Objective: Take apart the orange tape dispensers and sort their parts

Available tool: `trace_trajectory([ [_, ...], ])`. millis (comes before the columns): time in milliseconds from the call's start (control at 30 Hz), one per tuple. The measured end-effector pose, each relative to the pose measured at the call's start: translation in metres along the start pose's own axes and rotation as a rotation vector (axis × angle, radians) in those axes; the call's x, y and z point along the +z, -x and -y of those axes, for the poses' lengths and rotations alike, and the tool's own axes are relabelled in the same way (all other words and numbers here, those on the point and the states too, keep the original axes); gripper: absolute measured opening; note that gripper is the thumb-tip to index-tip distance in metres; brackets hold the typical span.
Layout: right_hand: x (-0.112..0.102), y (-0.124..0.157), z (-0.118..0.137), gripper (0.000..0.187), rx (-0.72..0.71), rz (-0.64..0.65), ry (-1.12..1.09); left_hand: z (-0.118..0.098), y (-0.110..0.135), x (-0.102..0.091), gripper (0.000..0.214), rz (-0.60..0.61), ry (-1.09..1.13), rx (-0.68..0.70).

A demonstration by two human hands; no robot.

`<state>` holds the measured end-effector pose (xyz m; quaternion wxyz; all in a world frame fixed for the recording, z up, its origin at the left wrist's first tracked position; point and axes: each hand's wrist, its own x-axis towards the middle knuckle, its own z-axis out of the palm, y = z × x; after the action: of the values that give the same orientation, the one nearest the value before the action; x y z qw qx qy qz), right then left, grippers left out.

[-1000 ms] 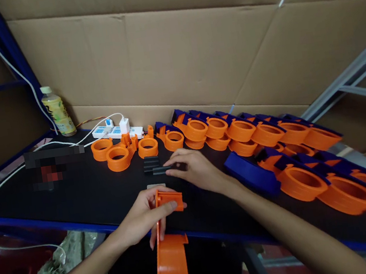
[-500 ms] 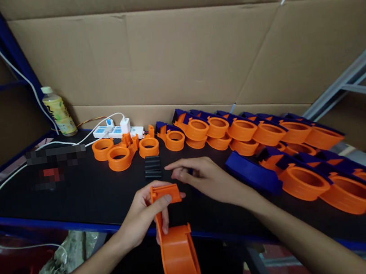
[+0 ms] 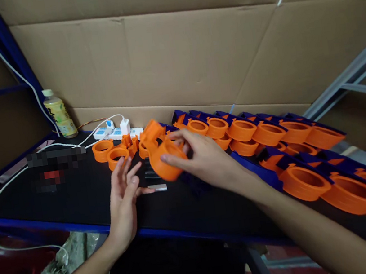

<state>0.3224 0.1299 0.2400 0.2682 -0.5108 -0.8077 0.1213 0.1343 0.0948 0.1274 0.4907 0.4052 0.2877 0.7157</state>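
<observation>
- The orange ring (image 3: 163, 168) was held up and tilted, just past the silver plate (image 3: 158, 187) and a little to its right. It looked blurry.
- The right hand (image 3: 206, 156) gripped the ring, thumb on the near side and fingers on the far side.
- The left hand (image 3: 124, 204) was open, fingers spread, just left of the plate. One fingertip was right at the plate's left end, but it was hard to tell if they touched.
- The black bars (image 3: 150, 174) lay just behind the plate, and the ring hid part of them.
- The loose rings (image 3: 101, 156) sat behind the plate, mostly to its left.
- A blue piece (image 3: 259, 169) lay to the right of the plate, partly hidden by the right arm.
- Lots of orange and blue parts (image 3: 268, 141) sat in rows farther right of the plate, some stacked up.
- The white plug bar (image 3: 100, 132) was well behind the plate.
- The yellow bottle (image 3: 60, 115) stood far back, left of the plate.
- The black table (image 3: 86, 200) was under the plate.
</observation>
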Motion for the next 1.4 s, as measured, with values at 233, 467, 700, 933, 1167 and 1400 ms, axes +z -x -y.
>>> trace_trajectory([
  [233, 0.050, -0.119, -0.015, 0.074, 0.062, -0.069, 0.259, 0.008, 0.006, -0.003, 0.030, 0.087, -0.228, 0.092],
  [467, 0.081, -0.155, -0.007, 0.083, 0.061, -0.060, 0.337, 0.009, 0.007, -0.004, 0.019, 0.153, -0.309, 0.053],
  [700, 0.045, -0.151, -0.033, 0.064, 0.152, -0.033, 0.498, 0.008, 0.007, -0.005, 0.015, 0.198, -0.339, 0.036],
  [933, -0.013, -0.122, -0.086, 0.048, 0.242, 0.021, 0.671, 0.006, 0.009, -0.003, 0.015, 0.212, -0.344, 0.024],
  [1167, -0.010, -0.094, -0.100, 0.048, 0.244, 0.003, 0.701, 0.003, 0.009, -0.001, 0.017, 0.217, -0.330, 0.001],
  [1400, -0.008, -0.073, -0.069, 0.039, 0.063, -0.094, 0.627, 0.006, 0.009, -0.002, 0.025, 0.224, -0.225, -0.056],
])
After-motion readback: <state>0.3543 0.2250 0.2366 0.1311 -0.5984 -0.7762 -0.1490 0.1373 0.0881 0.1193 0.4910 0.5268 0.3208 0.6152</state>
